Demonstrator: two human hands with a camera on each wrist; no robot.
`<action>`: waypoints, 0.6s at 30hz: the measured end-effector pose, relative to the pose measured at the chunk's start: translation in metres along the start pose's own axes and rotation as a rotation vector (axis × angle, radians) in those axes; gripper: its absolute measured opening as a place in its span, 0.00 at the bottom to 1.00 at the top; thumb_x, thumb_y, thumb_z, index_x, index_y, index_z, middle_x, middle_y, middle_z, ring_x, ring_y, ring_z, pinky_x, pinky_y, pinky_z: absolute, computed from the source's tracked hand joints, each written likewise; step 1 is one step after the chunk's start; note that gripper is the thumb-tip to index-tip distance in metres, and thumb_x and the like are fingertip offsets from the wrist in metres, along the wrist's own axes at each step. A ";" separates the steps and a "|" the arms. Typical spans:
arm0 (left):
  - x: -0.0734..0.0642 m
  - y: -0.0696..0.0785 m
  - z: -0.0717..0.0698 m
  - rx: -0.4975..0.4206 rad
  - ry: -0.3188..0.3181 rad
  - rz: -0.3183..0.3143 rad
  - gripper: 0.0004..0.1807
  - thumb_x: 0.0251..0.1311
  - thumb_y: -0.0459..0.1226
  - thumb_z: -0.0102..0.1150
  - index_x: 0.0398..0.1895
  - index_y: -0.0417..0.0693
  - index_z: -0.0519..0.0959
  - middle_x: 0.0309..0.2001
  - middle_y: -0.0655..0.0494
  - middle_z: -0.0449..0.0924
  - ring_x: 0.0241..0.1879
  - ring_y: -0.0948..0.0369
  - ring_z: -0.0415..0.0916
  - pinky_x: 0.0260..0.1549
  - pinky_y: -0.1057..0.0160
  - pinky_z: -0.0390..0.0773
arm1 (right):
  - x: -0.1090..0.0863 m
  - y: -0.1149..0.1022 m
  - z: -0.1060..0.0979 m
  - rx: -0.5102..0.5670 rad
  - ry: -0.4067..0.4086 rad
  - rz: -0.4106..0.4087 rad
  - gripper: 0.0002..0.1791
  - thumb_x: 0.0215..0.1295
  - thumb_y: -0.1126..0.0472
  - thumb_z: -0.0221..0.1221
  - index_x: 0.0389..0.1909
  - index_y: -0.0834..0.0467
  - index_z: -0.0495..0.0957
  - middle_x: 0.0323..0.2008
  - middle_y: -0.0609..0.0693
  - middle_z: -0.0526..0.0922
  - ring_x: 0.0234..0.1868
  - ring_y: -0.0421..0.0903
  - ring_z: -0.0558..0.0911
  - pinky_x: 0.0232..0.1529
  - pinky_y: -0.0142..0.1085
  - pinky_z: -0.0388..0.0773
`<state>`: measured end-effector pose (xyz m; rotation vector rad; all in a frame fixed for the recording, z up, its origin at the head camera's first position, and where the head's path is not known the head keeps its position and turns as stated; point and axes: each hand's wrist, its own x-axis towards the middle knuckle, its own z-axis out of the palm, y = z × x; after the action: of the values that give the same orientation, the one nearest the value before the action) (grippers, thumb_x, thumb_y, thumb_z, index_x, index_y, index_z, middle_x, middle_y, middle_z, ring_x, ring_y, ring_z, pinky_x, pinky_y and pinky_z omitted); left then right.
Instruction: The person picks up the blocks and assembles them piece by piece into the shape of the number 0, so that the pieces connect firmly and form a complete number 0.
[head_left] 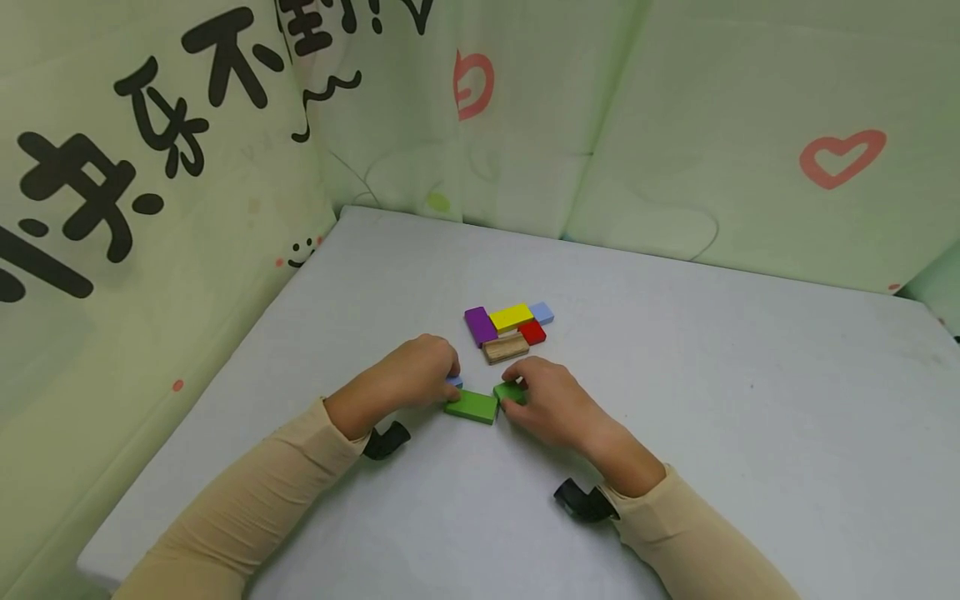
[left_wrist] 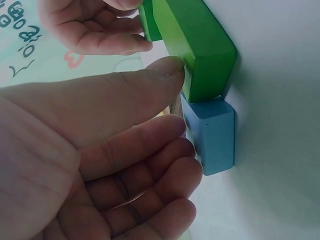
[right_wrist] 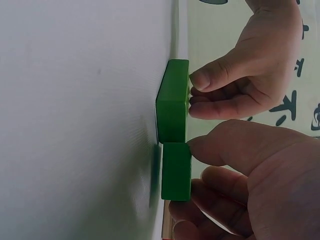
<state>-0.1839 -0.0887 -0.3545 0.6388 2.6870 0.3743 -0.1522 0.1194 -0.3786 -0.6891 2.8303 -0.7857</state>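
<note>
On the white table a long green block (head_left: 472, 406) lies with its right end against a small green block (head_left: 509, 392). My right hand (head_left: 553, 402) holds the small green block, thumb at one end and fingers round the other. A blue block (left_wrist: 212, 135) touches the other end of the long green block. My left hand (head_left: 415, 372) rests at those two: its thumb touches the long green block and its loosely bent fingertips lie against the blue block. In the head view the left hand hides most of the blue block.
Just beyond the hands lies a cluster: a purple block (head_left: 480, 326), a yellow block (head_left: 512, 317), a light blue block (head_left: 542, 313), a red block (head_left: 532, 333) and a wood-coloured block (head_left: 506, 348). Printed curtains (head_left: 675, 125) hang along the table's back and left.
</note>
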 end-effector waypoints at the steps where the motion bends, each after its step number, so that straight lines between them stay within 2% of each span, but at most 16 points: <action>1: 0.000 0.000 0.000 0.000 -0.001 0.001 0.17 0.59 0.39 0.72 0.48 0.37 0.85 0.46 0.50 0.84 0.46 0.57 0.78 0.48 0.58 0.79 | 0.000 0.000 0.000 0.000 -0.002 -0.001 0.14 0.64 0.64 0.64 0.48 0.65 0.79 0.43 0.54 0.81 0.44 0.51 0.80 0.50 0.44 0.79; 8: 0.000 0.000 -0.001 0.005 -0.011 -0.006 0.17 0.59 0.39 0.72 0.48 0.37 0.85 0.45 0.50 0.84 0.45 0.57 0.78 0.48 0.59 0.79 | 0.000 -0.001 0.000 0.007 -0.011 0.011 0.14 0.64 0.64 0.64 0.48 0.66 0.79 0.43 0.54 0.81 0.44 0.51 0.80 0.50 0.45 0.79; 18: 0.000 -0.001 0.001 0.004 0.008 0.009 0.17 0.59 0.38 0.72 0.47 0.36 0.85 0.46 0.49 0.84 0.48 0.56 0.79 0.48 0.58 0.80 | 0.000 -0.002 0.000 -0.002 -0.013 0.008 0.15 0.64 0.64 0.64 0.48 0.66 0.80 0.44 0.55 0.81 0.44 0.51 0.80 0.50 0.45 0.79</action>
<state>-0.1844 -0.0894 -0.3558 0.6519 2.6938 0.3745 -0.1514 0.1178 -0.3778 -0.6809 2.8206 -0.7736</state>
